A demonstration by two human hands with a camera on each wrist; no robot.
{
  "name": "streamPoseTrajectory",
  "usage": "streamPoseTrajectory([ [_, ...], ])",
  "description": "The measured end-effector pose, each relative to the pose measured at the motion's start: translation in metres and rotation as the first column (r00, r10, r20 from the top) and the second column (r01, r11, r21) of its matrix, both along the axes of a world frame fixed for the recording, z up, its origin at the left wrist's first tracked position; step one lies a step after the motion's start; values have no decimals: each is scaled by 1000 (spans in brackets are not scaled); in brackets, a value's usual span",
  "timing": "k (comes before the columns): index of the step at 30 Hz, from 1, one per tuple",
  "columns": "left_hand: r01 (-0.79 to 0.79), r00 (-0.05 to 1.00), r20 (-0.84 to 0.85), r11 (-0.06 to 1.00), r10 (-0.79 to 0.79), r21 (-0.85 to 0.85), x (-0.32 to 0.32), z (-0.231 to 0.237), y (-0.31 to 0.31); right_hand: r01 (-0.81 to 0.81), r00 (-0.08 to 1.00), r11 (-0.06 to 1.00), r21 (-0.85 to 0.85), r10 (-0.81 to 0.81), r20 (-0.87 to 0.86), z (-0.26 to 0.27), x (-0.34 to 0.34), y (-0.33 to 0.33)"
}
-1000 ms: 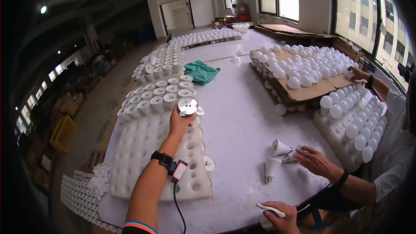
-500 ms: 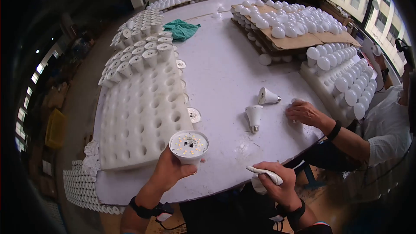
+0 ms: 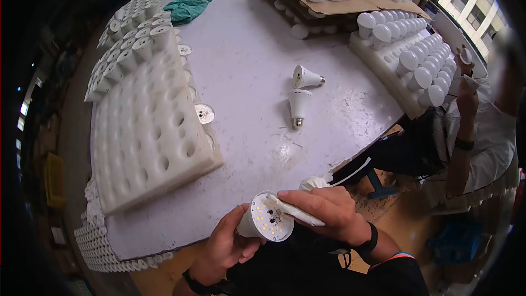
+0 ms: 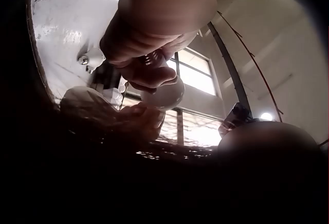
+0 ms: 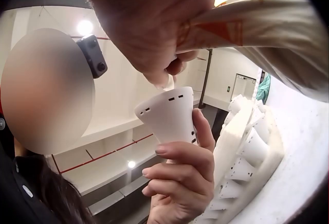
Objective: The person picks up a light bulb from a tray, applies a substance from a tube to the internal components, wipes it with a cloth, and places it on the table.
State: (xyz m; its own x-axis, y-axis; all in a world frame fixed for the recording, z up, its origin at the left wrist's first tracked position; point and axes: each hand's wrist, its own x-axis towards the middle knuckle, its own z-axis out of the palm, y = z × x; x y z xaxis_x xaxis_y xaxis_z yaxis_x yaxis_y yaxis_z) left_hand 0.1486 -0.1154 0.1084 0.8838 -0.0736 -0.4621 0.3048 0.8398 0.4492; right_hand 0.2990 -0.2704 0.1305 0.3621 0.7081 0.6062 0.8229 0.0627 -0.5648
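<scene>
My left hand (image 3: 223, 244) grips a white bulb base (image 3: 245, 226), its round face with small yellow chips and dark parts turned up toward the head view. Above that face my right hand (image 3: 331, 214) pinches a folded white cloth (image 3: 298, 213), whose end lies over the face's upper right edge. From the right wrist view, the left hand's fingers (image 5: 180, 175) wrap the lower part of the tapered base (image 5: 169, 113), with the right hand (image 5: 149, 23) just above it. The left wrist view is dark; the left hand (image 4: 149, 44) shows around the base's metal screw end (image 4: 152, 58).
Two bulb bases (image 3: 308, 77) (image 3: 298, 104) lie on the table (image 3: 246, 148). A white foam tray (image 3: 137, 137) with bases at its far end stands left, a green cloth (image 3: 186, 9) behind. At right are a tray of domed bulbs (image 3: 422, 77) and another person's arm (image 3: 464, 131).
My left hand has brought the bulb base from over the foam tray to the table's front edge, beside my right hand. The cloth now meets its face. The other person's hands have moved off the table.
</scene>
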Motion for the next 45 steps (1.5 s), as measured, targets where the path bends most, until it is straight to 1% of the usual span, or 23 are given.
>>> streamPoseTrajectory([
  [4,43,998,-50,998,-41,39,4,3,-1,-22,999,998,-54,23,26,-2,2,-1],
  [7,48,997,-66,996,-44,75,6,5,-2,-40,999,997,-61,41,18,-4,3,-2],
  [10,50,998,-50,996,-47,68,7,4,-1,-33,999,996,-83,37,39,-3,4,-2],
  [14,46,997,-66,996,-41,81,8,3,-1,-13,999,997,-81,16,43,-4,5,-2],
  [17,23,997,-73,998,-18,58,8,1,0,4,998,997,-75,0,64,-4,6,-2],
  [19,-11,1000,-13,995,12,98,8,0,1,3,999,998,-68,0,53,-3,7,-2],
  [20,-3,1000,-15,995,5,98,7,-1,2,11,999,998,-69,-7,51,-4,8,-2],
  [22,-96,995,26,988,93,118,5,-3,3,-1,998,996,-90,6,56,-6,9,-3],
  [23,-90,996,25,989,88,117,5,-3,4,4,998,996,-91,1,55,-7,9,-3],
  [25,-141,981,156,981,120,135,5,2,6,7,998,996,-92,-1,57,-7,9,-3],
  [26,-137,981,154,981,116,134,5,4,6,11,998,996,-94,-5,56,-7,9,-3],
  [28,-236,967,148,949,207,209,4,7,5,4,999,994,-111,2,48,-6,10,-3],
  [32,-232,966,173,942,193,241,3,9,8,-4,999,991,-134,10,43,-8,11,-3],
  [34,-264,958,196,916,212,301,0,8,8,-10,1000,989,-146,14,26,-10,10,-3],
  [38,-266,951,239,916,198,300,4,10,10,-19,1000,990,-143,18,-9,-12,10,-1],
  [40,-298,935,279,911,219,284,6,10,11,-21,999,988,-154,17,-31,-12,8,0],
  [41,-296,937,274,913,219,282,7,10,12,-22,999,987,-158,16,-36,-13,8,0],
  [43,-329,928,286,884,238,331,9,9,12,-62,994,985,-159,47,-96,-14,9,-1],
  [44,-326,930,278,886,239,330,10,9,12,-64,993,985,-163,47,-104,-13,9,-1],
  [45,-339,923,303,875,237,346,11,9,11,-85,988,983,-160,62,-144,-12,9,-1],
])
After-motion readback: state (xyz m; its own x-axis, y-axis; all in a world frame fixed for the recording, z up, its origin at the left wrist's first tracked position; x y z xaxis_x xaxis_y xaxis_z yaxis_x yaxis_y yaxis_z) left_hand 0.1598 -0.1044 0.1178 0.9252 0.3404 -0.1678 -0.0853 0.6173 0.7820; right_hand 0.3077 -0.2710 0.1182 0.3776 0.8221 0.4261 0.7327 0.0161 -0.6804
